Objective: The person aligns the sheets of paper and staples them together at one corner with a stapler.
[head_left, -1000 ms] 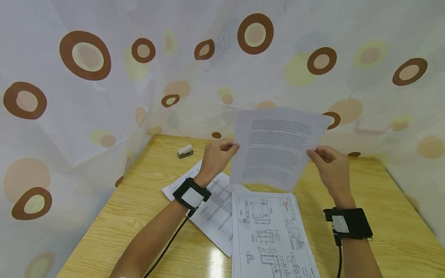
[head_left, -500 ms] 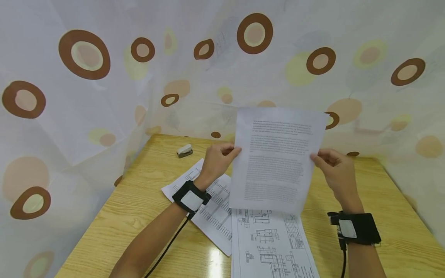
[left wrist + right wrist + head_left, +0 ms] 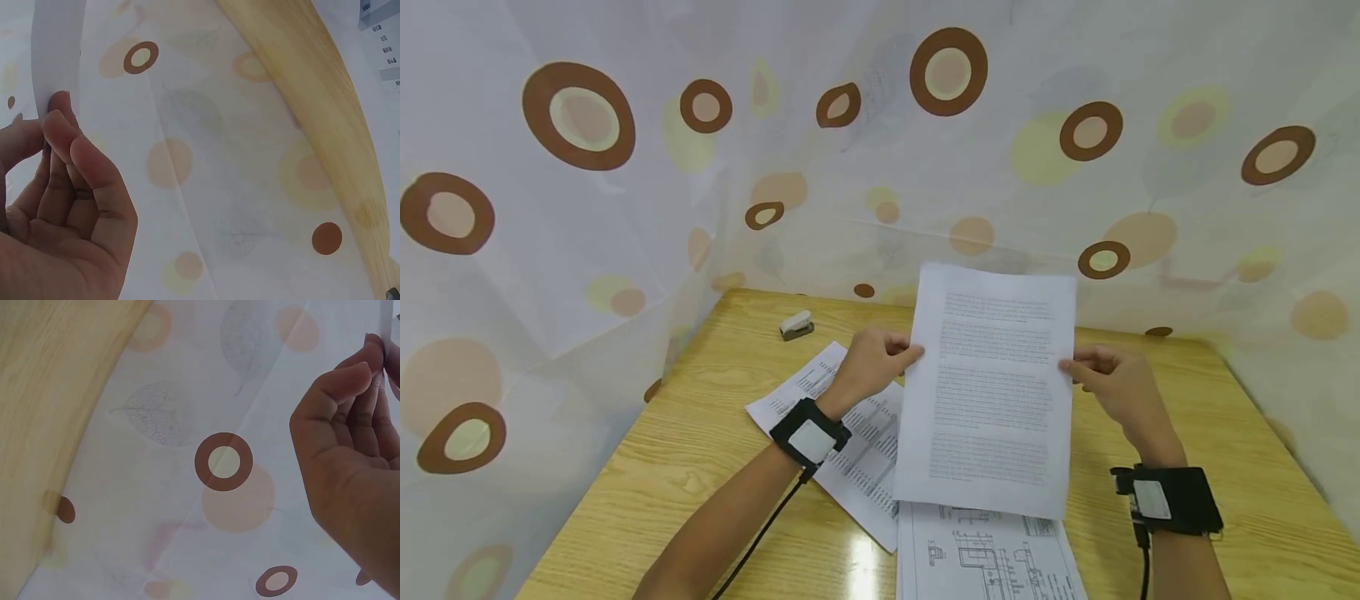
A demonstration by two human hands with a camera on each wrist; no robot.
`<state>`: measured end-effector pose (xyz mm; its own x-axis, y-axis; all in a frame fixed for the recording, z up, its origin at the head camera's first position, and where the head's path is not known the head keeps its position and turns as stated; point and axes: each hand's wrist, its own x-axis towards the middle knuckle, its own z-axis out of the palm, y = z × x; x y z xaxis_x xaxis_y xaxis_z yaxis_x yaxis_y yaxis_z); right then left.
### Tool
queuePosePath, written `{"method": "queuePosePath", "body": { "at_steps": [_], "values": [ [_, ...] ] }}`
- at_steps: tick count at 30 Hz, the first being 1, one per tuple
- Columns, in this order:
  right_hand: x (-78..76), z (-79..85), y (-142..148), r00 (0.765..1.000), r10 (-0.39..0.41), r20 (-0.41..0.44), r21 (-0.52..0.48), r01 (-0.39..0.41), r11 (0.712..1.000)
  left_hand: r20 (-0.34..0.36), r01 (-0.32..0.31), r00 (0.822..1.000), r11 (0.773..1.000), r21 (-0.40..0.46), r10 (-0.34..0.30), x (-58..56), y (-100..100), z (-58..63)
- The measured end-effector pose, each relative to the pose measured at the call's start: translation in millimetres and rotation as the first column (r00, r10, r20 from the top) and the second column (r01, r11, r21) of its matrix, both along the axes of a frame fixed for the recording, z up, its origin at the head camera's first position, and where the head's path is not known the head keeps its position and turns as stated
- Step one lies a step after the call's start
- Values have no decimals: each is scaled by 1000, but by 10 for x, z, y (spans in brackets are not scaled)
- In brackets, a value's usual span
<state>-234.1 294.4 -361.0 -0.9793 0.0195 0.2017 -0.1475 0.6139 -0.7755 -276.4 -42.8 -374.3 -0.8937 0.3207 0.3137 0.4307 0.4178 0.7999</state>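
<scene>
A printed sheet of paper (image 3: 992,392) with blocks of text is held up, tilted toward the head camera. My left hand (image 3: 876,362) pinches its left edge between thumb and fingers, and my right hand (image 3: 1112,387) pinches the right edge. In the left wrist view the left hand (image 3: 69,194) has the sheet (image 3: 57,56) between its fingertips. The right wrist view shows the right hand (image 3: 350,419) gripping the sheet's edge at the frame's side. Below, the held sheet partly covers a stack of technical drawings (image 3: 992,558).
Left of the drawings, another printed stack (image 3: 865,450) lies at an angle on the wooden table (image 3: 700,492). A small white-and-grey stapler (image 3: 796,325) stands near the back left. A patterned curtain (image 3: 880,167) surrounds the table's back and sides. Cables run from both wrist straps.
The held sheet has come down and nearer, now covering more of the drawings. Both hands have lowered with it, still pinching its edges, and the right hand has shifted slightly right.
</scene>
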Motion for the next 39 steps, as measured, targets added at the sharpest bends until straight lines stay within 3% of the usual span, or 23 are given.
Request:
{"method": "queuePosePath", "body": {
  "at_steps": [8,14,22,26,39],
  "values": [
    [0,-94,37,978,34,205,29,-41,999,74,54,996,995,-85,-48,41,4,-67],
    [6,-160,43,954,86,286,7,-92,996,125,95,989,987,-130,-79,59,-19,-89],
    [-13,-298,59,893,177,415,-11,-190,982,219,155,969,968,-199,-110,98,-22,-143],
    [-14,-326,69,871,195,450,0,-219,976,250,177,961,957,-230,-118,104,2,-183],
    [15,-401,74,837,238,493,-8,-269,963,317,235,940,916,-324,-129,144,81,-297]
  ]
}}
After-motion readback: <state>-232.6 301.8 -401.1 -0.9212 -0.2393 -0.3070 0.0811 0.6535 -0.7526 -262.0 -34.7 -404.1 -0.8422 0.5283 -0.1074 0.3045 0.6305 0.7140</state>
